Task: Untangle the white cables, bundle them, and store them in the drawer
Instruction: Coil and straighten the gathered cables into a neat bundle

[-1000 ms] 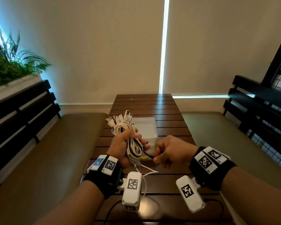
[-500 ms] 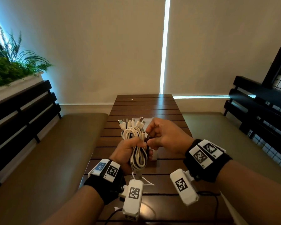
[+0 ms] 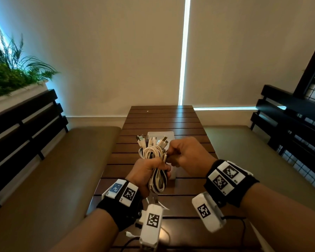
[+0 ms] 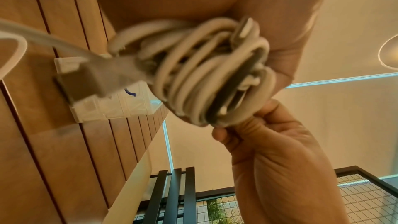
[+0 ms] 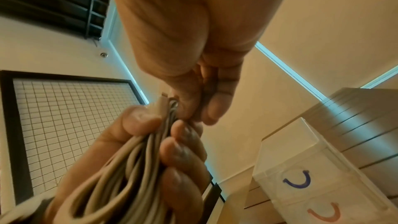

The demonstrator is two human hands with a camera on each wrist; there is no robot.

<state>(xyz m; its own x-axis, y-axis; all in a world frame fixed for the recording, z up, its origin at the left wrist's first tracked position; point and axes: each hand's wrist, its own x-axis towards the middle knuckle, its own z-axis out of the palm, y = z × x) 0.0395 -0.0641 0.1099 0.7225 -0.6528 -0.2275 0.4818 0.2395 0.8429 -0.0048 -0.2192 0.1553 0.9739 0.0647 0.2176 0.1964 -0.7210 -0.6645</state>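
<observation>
My left hand [image 3: 153,170] grips a coiled bundle of white cables [image 3: 152,152] upright above the table, plugs fanning out at the top. A dark tie [image 4: 233,81] runs round the bundle. My right hand [image 3: 170,155] pinches the tie's end against the bundle's right side, just above my left fingers [image 5: 183,144]. In the right wrist view the right hand [image 5: 189,113] pinches right at the cables [image 5: 129,168]. A translucent white drawer unit [image 3: 169,135] stands on the table behind the bundle, drawers closed, with blue [image 5: 298,180] and orange [image 5: 324,214] handles. One loose cable end [image 3: 129,234] trails below my left wrist.
The slatted wooden table [image 3: 162,117] runs away from me between two padded benches [image 3: 49,170]. Dark slatted backrests [image 3: 24,120] flank both sides, and a planter [image 3: 11,75] sits at the left. A black lead [image 3: 242,224] lies near the table's front edge.
My right hand rose from the bundle's lower right to its upper right, drawing the dark tie with it. My left hand lifted the bundle slightly and shifted it right.
</observation>
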